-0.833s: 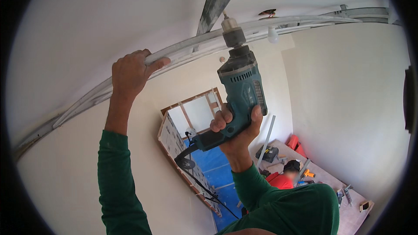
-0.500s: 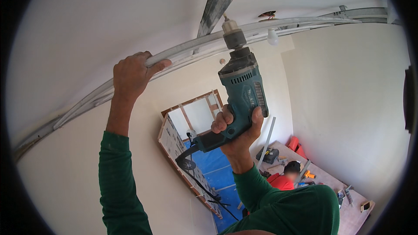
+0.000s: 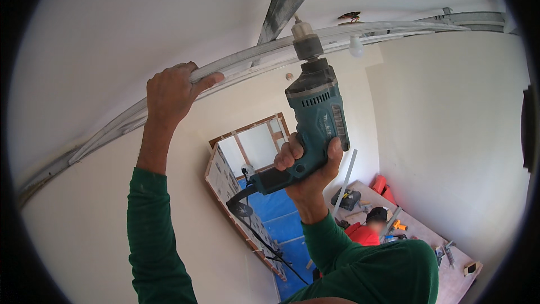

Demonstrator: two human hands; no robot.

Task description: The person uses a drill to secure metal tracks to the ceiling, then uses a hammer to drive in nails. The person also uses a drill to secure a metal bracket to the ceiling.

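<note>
The right hand (image 3: 306, 163) is clenched around the grip of a teal drill (image 3: 315, 110) and holds it upright, with the nose pointing up. The tip of the drill meets a metal track (image 3: 242, 62) that runs along the line where wall and ceiling join. The left hand (image 3: 171, 93) is raised high and grasps the same track, fingers curled over its edge, well apart from the drill to the left. Both arms wear green sleeves (image 3: 149, 236).

A black cord (image 3: 256, 231) hangs from the bottom of the drill and falls down toward the floor. Above the drill, a second metal channel (image 3: 289, 0) crosses the ceiling and meets the track just beside the drill tip. A small white bulb (image 3: 356, 48) hangs under the track, to the right of the drill.

Far below, a window opening (image 3: 253, 141) with a wooden frame is in the wall, and a blue sheet (image 3: 281, 219) lies on the floor under it. A person in red (image 3: 365, 233) is crouched on the floor near tools and a dark case (image 3: 349, 198). Between the drill and the track nothing stands in the way.
</note>
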